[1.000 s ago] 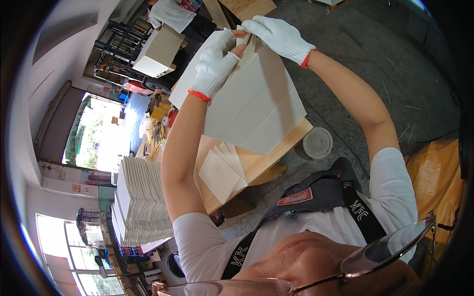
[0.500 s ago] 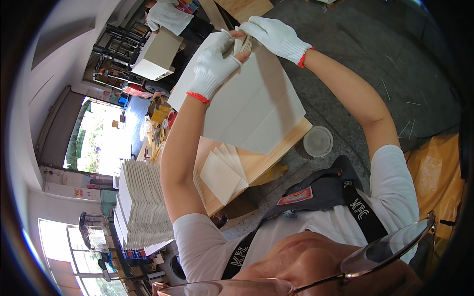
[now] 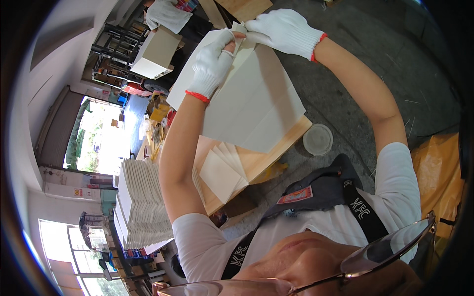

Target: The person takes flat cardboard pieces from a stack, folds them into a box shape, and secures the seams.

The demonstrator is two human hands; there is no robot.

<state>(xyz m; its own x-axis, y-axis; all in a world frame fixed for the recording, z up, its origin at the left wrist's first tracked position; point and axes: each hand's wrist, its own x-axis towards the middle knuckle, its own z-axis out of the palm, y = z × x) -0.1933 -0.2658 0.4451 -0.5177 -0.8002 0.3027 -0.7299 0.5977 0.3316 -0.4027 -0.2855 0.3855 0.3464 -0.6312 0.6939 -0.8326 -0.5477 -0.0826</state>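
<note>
A large off-white cardboard panel (image 3: 256,106) with faint crease lines lies on the wooden table (image 3: 291,138). At its far end, thin white cardboard strips (image 3: 237,49) stand up in layers. My left hand (image 3: 213,61), in a white knit glove with bare fingertips, pinches these strips from the left. From the right, my right hand (image 3: 289,30), gloved in white with a red cuff, grips the far edge of the same strips with its fingers curled. Part of the strips is hidden behind the fingers. A few fanned white sheets (image 3: 219,172) lie at the table's near end.
A tall stack of white folded boards (image 3: 140,202) stands at my left. A round lidded tub (image 3: 318,140) is on the floor right of the table. Beyond, a person (image 3: 168,17) stands by a white box (image 3: 155,52) near a forklift. Orange sheeting (image 3: 437,172) hangs at right.
My right hand has shifted slightly right and its fingers have curled in. My left thumb has moved up toward the fingers, and the fanned strips are now pressed closer together.
</note>
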